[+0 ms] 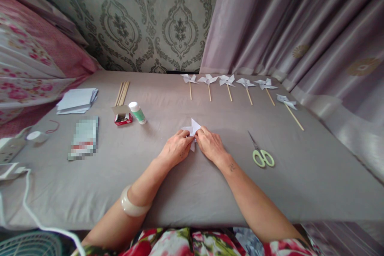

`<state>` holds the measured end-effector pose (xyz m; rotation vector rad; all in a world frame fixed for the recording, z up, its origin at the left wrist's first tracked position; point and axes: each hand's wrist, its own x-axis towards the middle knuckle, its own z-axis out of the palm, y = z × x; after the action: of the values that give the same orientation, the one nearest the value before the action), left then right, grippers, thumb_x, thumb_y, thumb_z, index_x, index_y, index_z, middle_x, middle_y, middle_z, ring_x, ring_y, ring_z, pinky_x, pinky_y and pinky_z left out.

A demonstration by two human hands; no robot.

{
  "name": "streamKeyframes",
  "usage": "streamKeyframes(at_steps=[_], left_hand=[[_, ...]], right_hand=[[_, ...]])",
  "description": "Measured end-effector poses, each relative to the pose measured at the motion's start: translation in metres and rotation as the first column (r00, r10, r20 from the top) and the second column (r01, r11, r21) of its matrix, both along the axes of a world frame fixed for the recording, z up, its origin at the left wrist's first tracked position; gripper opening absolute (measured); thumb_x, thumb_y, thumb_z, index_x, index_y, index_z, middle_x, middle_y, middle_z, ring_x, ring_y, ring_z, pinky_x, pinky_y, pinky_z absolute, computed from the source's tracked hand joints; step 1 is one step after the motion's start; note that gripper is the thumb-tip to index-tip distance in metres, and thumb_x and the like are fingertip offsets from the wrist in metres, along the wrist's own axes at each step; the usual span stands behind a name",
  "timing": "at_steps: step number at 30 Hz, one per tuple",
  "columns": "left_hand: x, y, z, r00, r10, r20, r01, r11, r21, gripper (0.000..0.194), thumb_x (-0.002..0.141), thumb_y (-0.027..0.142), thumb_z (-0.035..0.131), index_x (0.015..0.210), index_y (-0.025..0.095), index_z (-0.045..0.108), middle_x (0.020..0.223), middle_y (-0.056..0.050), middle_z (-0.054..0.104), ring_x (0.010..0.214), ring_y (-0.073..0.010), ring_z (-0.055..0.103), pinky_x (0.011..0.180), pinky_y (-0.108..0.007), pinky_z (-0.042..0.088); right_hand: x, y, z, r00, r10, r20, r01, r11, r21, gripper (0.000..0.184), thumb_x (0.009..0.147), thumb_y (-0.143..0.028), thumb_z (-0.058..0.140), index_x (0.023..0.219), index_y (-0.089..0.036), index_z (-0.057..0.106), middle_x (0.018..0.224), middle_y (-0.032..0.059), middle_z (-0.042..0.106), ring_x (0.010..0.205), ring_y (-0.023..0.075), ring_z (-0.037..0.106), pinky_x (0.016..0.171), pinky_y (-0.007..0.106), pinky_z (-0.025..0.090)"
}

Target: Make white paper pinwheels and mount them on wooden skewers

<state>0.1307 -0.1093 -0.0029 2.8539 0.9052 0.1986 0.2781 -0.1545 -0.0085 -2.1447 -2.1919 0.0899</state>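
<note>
Both of my hands meet at a white paper pinwheel (195, 125) low over the middle of the table. My left hand (177, 145) is closed, its fingers pinching the pinwheel's left side. From the right, my right hand (211, 144) pinches the paper with thumb and fingers. Pointed paper blades stick out above and below the fingertips; the centre is mostly hidden by the fingers. No stick shows on this pinwheel. Scissors (260, 155) with pale green handles lie to the right of my right hand. A glue stick (138, 113) with a white cap stands up beyond my left hand.
Several finished pinwheels on sticks (227, 81) lie in a row at the back right. On the left are loose wooden sticks (122, 93), a small red box of metal pieces (123, 119), stacked paper (77, 101), a blurred packet (84, 137) and a power strip with a white cable (12, 149).
</note>
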Motion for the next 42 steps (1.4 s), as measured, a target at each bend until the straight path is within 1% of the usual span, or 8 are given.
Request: streamKeyframes(at_steps=[4,11,17,30,32,36,38,42], left_hand=[[0.0,-0.002,0.002,1.0,0.002,-0.026,-0.002,1.0,0.017,0.03,0.092,0.017,0.036,0.1,0.016,0.065,0.094,-0.008,0.06,0.093,-0.0209,0.055,0.081,-0.031,0.048],[-0.001,-0.003,0.002,1.0,-0.005,-0.028,0.006,0.999,0.043,0.026,0.091,0.016,0.039,0.095,0.017,0.064,0.093,-0.008,0.059,0.093,-0.0207,0.054,0.08,-0.031,0.048],[-0.001,-0.004,0.002,0.999,0.008,-0.046,-0.007,0.999,0.039,0.027,0.091,0.015,0.038,0.1,0.017,0.063,0.096,-0.008,0.06,0.096,-0.0212,0.054,0.081,-0.031,0.048],[0.0,-0.005,0.004,0.999,0.025,-0.034,-0.024,1.0,0.019,0.025,0.091,0.016,0.038,0.089,0.015,0.063,0.091,-0.009,0.062,0.092,-0.0201,0.056,0.079,-0.029,0.05],[-0.001,-0.005,0.003,1.0,0.025,-0.011,-0.025,1.0,0.005,0.025,0.091,0.017,0.038,0.087,0.016,0.063,0.09,-0.008,0.063,0.091,-0.0199,0.057,0.079,-0.029,0.049],[-0.002,-0.006,0.003,0.999,0.042,0.03,-0.042,0.999,-0.008,0.025,0.092,0.019,0.038,0.087,0.016,0.062,0.088,-0.008,0.064,0.089,-0.0196,0.058,0.077,-0.029,0.049],[-0.003,-0.007,0.004,0.998,0.049,0.046,-0.049,0.999,-0.006,0.026,0.093,0.02,0.037,0.088,0.017,0.062,0.088,-0.007,0.064,0.088,-0.0196,0.058,0.077,-0.029,0.048],[-0.004,-0.006,0.008,0.996,0.074,0.04,-0.074,0.997,0.003,0.027,0.093,0.022,0.037,0.088,0.017,0.063,0.09,-0.008,0.064,0.088,-0.0196,0.058,0.079,-0.03,0.047]], right_hand=[[-0.002,0.0,0.0,0.999,-0.017,-0.033,0.017,1.0,0.008,0.032,0.098,-0.026,0.028,0.103,-0.016,0.058,0.105,0.0113,0.062,0.086,0.0198,0.063,0.069,0.028,0.043],[0.012,-0.006,0.006,0.972,-0.102,-0.213,0.125,0.987,0.099,0.029,0.096,-0.028,0.036,0.104,-0.021,0.063,0.106,0.0068,0.063,0.092,0.017,0.061,0.073,0.024,0.041],[0.012,-0.013,0.006,0.965,0.012,-0.261,0.006,0.998,0.068,0.032,0.093,-0.023,0.04,0.116,-0.026,0.063,0.106,0.0046,0.062,0.092,0.0158,0.06,0.074,0.023,0.042],[0.0,-0.011,0.013,0.989,0.078,-0.129,-0.079,0.997,-0.002,0.035,0.092,-0.019,0.036,0.116,-0.022,0.062,0.107,0.0084,0.06,0.1,0.0191,0.057,0.079,0.027,0.042],[0.0,-0.007,0.015,0.99,0.096,-0.102,-0.099,0.995,-0.023,0.033,0.091,-0.018,0.038,0.111,-0.021,0.064,0.106,0.0088,0.06,0.099,0.0196,0.057,0.079,0.028,0.042],[0.002,0.003,0.02,0.988,0.147,-0.044,-0.15,0.987,-0.064,0.028,0.088,-0.018,0.041,0.089,-0.019,0.068,0.101,0.0089,0.061,0.096,0.02,0.057,0.076,0.028,0.042],[0.002,0.005,0.02,0.987,0.157,-0.032,-0.159,0.985,-0.07,0.027,0.086,-0.017,0.041,0.085,-0.019,0.068,0.098,0.0085,0.061,0.095,0.0198,0.057,0.076,0.028,0.042],[0.001,0.002,0.017,0.988,0.154,-0.026,-0.155,0.986,-0.054,0.028,0.087,-0.018,0.04,0.095,-0.019,0.067,0.097,0.0079,0.062,0.097,0.0191,0.057,0.077,0.027,0.041]])
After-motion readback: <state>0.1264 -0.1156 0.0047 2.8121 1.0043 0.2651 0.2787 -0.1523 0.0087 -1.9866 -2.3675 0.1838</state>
